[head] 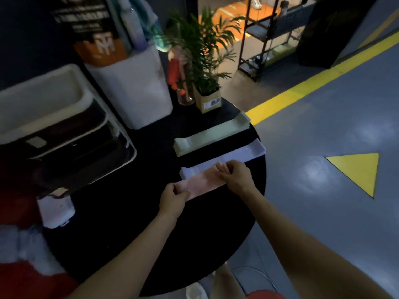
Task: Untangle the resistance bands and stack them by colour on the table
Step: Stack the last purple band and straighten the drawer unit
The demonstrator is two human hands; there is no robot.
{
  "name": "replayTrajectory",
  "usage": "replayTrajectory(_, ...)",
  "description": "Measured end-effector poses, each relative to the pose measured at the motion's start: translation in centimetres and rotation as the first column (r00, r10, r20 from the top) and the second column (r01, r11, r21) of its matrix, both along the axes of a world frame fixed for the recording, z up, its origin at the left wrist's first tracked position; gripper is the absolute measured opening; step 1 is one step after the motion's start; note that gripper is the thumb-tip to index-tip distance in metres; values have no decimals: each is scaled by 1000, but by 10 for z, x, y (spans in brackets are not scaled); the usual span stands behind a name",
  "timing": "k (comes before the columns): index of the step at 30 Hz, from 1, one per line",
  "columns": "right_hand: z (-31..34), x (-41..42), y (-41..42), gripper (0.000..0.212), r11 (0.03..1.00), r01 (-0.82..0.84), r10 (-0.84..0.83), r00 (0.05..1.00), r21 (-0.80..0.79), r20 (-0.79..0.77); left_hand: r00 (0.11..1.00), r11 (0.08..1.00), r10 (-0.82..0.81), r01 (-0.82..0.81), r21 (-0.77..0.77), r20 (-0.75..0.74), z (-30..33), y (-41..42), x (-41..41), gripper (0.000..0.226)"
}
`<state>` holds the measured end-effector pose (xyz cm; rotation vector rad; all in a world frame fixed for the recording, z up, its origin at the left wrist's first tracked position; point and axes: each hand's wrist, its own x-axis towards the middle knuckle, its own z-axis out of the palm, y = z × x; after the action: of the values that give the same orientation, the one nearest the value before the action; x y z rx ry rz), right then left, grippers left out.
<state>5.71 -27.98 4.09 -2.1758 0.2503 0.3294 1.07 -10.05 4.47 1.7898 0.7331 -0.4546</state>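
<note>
While I watch through the head camera, the biggest thing in front of me is the round black table (133,212), dim and crowded at its far edge by a potted plant (204,67) and a white bin (133,89). Two piles are already laid out across its right half: a green stack (210,134) farthest from me, and nearer, just beside it but apart, a white stack (233,156) running roughly parallel.

Nearest of all is the pink band (201,184), stretched flat between the hands, with its far edge overlapping the near edge of the white stack. My left hand (172,201) pinches the band's left end, fingers curled round it. My right hand (236,178) has the right end gripped the same way, knuckles up, fingertips folded over the fabric. I cannot tell whether the band is resting on the tabletop or held just above it.

I judge that the untangling of this band is done and the step in hand is placing it, apparently as the start of a pink pile. The next move, to my eye, calls for drawing it toward me clear of the white stack, setting it down straight and parallel to the other two, then letting go with both hands without dragging the ends askew.
</note>
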Motion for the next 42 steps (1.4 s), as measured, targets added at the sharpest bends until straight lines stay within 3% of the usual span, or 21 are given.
replayTrajectory(3, 21, -2, 33, 22, 999, -37, 37, 998, 5, 50, 995, 998, 55, -58, 35, 79, 22, 30, -15, 24)
replayTrajectory(14, 92, 7, 155, 14, 960, -244, 212, 954, 138, 212, 931, 939, 107, -209, 271, 349, 101, 147, -35, 36)
replayTrajectory(20, 111, 28, 210, 17, 936, -328, 291, 926, 131, 239, 891, 892, 177, -325, 316, 418, 120, 196, -21, 37)
replayTrajectory(27, 101, 54, 252, 21, 939, -343, 336, 928, 19, 162, 879, 841, 291, -423, 338, 378, 102, 227, 4, 39)
replayTrajectory(33, 87, 64, 274, 31, 920, -365, 384, 913, -145, 137, 911, 784, 225, -379, 491, 345, 82, 238, 11, 31)
replayTrajectory(42, 84, 60, 289, 32, 880, -389, 437, 888, -272, 143, 968, 751, 67, -208, 626, 241, 73, 237, 7, 42)
